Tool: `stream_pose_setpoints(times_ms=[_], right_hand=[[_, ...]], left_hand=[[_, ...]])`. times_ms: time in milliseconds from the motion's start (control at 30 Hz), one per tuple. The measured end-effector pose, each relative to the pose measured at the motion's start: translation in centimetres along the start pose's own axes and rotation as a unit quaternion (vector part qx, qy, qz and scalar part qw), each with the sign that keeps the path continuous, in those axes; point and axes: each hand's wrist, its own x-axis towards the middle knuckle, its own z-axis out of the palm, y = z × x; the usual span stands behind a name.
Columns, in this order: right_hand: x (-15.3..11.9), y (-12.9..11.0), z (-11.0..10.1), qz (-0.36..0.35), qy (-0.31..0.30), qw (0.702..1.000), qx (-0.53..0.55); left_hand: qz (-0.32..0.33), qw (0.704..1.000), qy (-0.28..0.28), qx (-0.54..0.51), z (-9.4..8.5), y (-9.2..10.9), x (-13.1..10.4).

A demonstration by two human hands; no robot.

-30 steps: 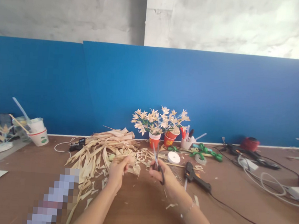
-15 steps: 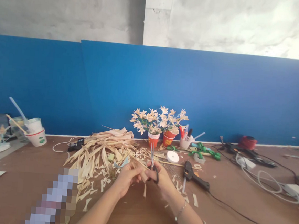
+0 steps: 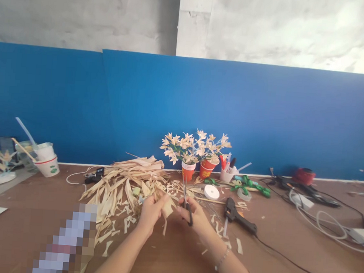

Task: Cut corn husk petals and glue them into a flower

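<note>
My left hand (image 3: 151,212) pinches a pale strip of dried corn husk (image 3: 167,209), from which a thin sliver dangles. My right hand (image 3: 196,215) is wrapped round the black handles of a pair of scissors (image 3: 185,191), blades pointing up and away from me. A small gap separates the husk strip from the scissors. To the left of my hands spreads a heap of dried husks (image 3: 124,182), with small cut scraps (image 3: 129,223) scattered before it. Behind the scissors, husk flowers (image 3: 196,146) stand in red paper cups (image 3: 188,170).
On the right lies a black glue gun (image 3: 240,217) with its cord trailing forward. A white tape roll (image 3: 211,192), green ribbon (image 3: 253,186) and a pen cup (image 3: 226,174) sit at the back. Cables (image 3: 326,228) lie far right; white cups (image 3: 47,167) stand left.
My left hand has drawn the husk strip leftward, away from the scissors, and turned its wider face up. My right hand has moved slightly right with the scissors.
</note>
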Motion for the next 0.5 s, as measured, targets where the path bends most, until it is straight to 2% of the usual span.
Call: stream_pose_setpoints(times_ms=[133, 233, 333, 500], right_hand=[[-0.4, 0.3, -0.1, 0.03, -0.137, 0.989, -0.049], [-0.7, 0.9, 0.5, 0.05, -0.197, 0.977, -0.068], [-0.8, 1.1, 1.2, 0.047, -0.197, 0.977, -0.071], [-0.7, 1.0, 1.6, 0.026, -0.173, 0.983, -0.057]], left_hand=[[0.025, 0.996, 0.078, -0.021, -0.5, 0.4, 0.2], [0.041, 0.993, 0.113, -0.012, -0.8, 0.2, 0.3], [0.046, 0.991, 0.124, -0.003, -0.9, 0.0, 0.3], [0.043, 0.993, 0.112, 0.003, -0.6, -0.1, 0.2]])
